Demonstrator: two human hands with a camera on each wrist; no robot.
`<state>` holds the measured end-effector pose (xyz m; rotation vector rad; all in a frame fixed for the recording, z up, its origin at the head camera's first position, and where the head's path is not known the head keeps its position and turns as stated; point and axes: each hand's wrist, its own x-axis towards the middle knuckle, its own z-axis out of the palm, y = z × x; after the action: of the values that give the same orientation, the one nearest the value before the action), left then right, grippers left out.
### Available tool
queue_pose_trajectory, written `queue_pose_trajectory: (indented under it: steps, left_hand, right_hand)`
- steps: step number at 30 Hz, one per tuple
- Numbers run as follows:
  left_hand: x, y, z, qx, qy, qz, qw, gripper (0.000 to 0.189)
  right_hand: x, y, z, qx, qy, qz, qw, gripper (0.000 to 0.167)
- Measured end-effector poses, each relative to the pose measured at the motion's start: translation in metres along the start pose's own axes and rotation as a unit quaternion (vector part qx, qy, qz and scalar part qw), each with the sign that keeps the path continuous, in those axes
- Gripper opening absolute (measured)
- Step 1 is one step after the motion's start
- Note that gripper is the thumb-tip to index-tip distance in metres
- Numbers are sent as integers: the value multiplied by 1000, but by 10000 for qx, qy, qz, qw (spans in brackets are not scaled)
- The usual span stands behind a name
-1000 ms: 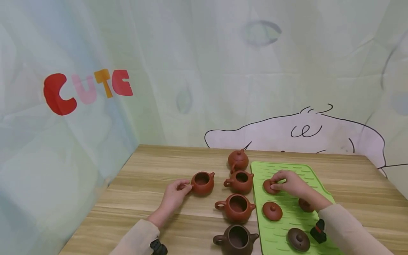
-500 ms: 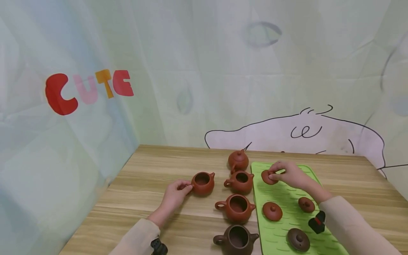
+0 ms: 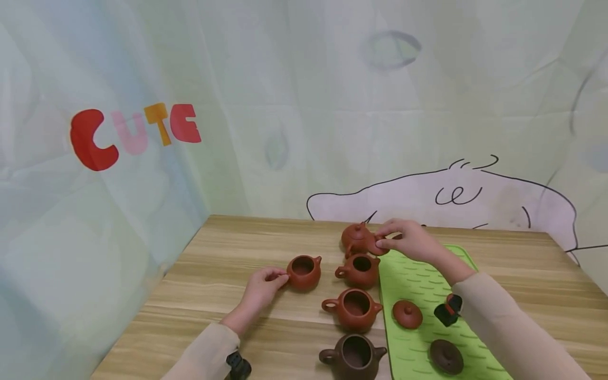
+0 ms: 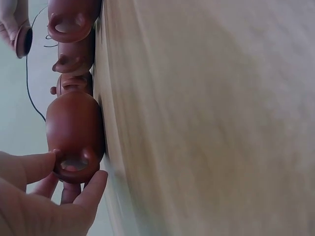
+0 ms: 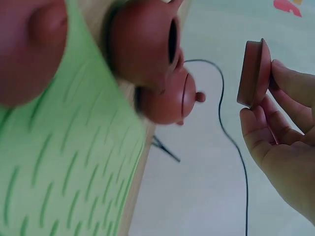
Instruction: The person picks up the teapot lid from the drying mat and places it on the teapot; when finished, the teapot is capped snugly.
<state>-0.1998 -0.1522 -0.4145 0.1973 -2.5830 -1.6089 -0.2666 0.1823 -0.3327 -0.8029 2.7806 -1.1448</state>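
Observation:
My left hand [image 3: 260,290] holds the handle of an open reddish-brown teapot [image 3: 305,284] standing on the table; in the left wrist view its thumb and fingers [image 4: 94,189] close on that handle. Raised above the far end of the mat, my right hand [image 3: 412,241] pinches a reddish-brown teapot lid [image 3: 381,249]. The right wrist view shows this lid [image 5: 257,73] held up in the air, tilted on edge. Behind it from the head camera stands a lidded teapot [image 3: 353,240]. An uncovered small teapot [image 3: 362,278] sits just nearer.
Nearer in the same row are another open reddish teapot [image 3: 356,319] and a dark brown one [image 3: 349,364]. On the green mat [image 3: 408,277] lie a reddish lid [image 3: 407,315] and a dark lid [image 3: 446,357]. The right sleeve [image 3: 513,322] crosses the mat.
My right hand has lifted the lid off the mat and carried it left and away, toward the lidded teapot. My left hand stays at the same teapot's handle.

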Motion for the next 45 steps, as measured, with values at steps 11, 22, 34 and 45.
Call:
queue_pose_trajectory:
  steps: [11,22,34,45]
  left_hand:
    - [2,1,-4,-83,-49,63,9999,15]
    - [4,0,-3,-234,-178,58,9996,14]
    - [3,-3,-2,-238,-240,144,9993,14]
    - [3,-2,-4,-109,-275,136,9995,15]
  right_hand:
    - [28,-33,22,175,-191,-247,9994,23]
    - [52,-57,57,644,-459,-408,9960,19]
    - [68,-66,96,570,-592,-337,9960,18]
    - [81,-63,118,243,-750,-630,9949,12]
